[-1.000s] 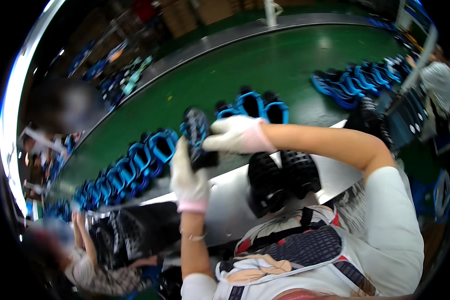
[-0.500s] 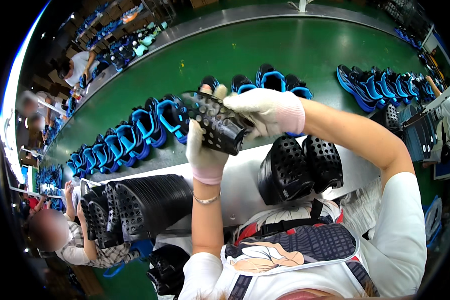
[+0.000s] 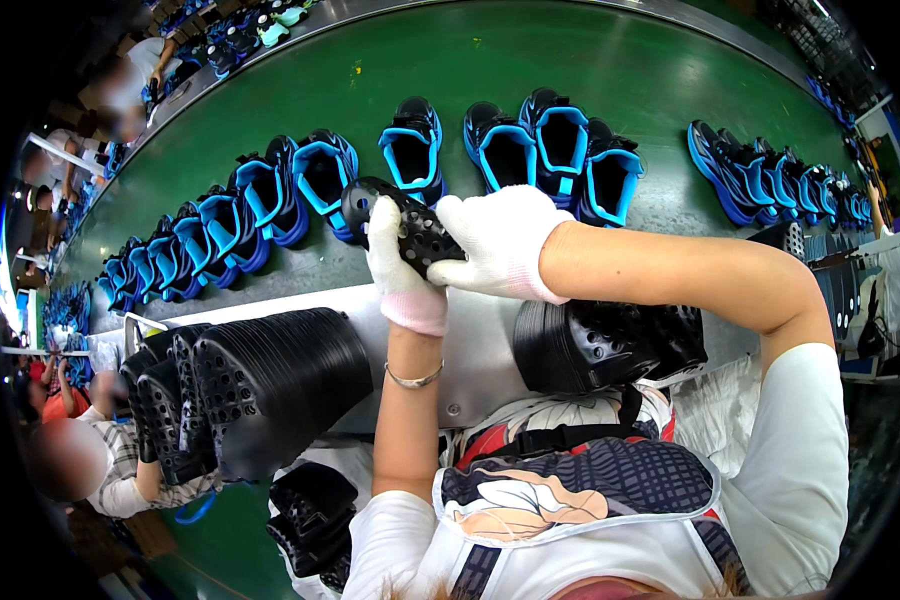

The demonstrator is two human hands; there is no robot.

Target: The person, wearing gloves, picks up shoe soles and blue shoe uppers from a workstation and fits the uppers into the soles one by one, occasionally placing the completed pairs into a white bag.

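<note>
A black plastic shoe insert (image 3: pixel 426 238), dotted with round holes, is held between my gloved hands at the table's middle. My left hand (image 3: pixel 398 262) has its fingers closed around the near left side of it. At its right end my right hand (image 3: pixel 505 243) grips it with thumb and fingers, hiding that end. Just beyond stands a black shoe (image 3: pixel 410 150) with a bright blue lining, its opening toward me. Two black-and-blue shoes (image 3: pixel 505 150) lie farther right, next to a third. A curved row of similar shoes (image 3: pixel 260 195) runs off to the left.
A large nested stack of black inserts (image 3: pixel 280 375) lies at the near left, with a smaller stack (image 3: pixel 570 345) below my right forearm. Another shoe row (image 3: pixel 760 175) stands at the right on the green surface (image 3: pixel 570 50). A co-worker in a checked top (image 3: pixel 115 465) is at the lower left.
Both hands have turned the insert, so its wide end no longer shows and my right hand covers more of it. The view has shifted, showing more of the shoes beyond.
</note>
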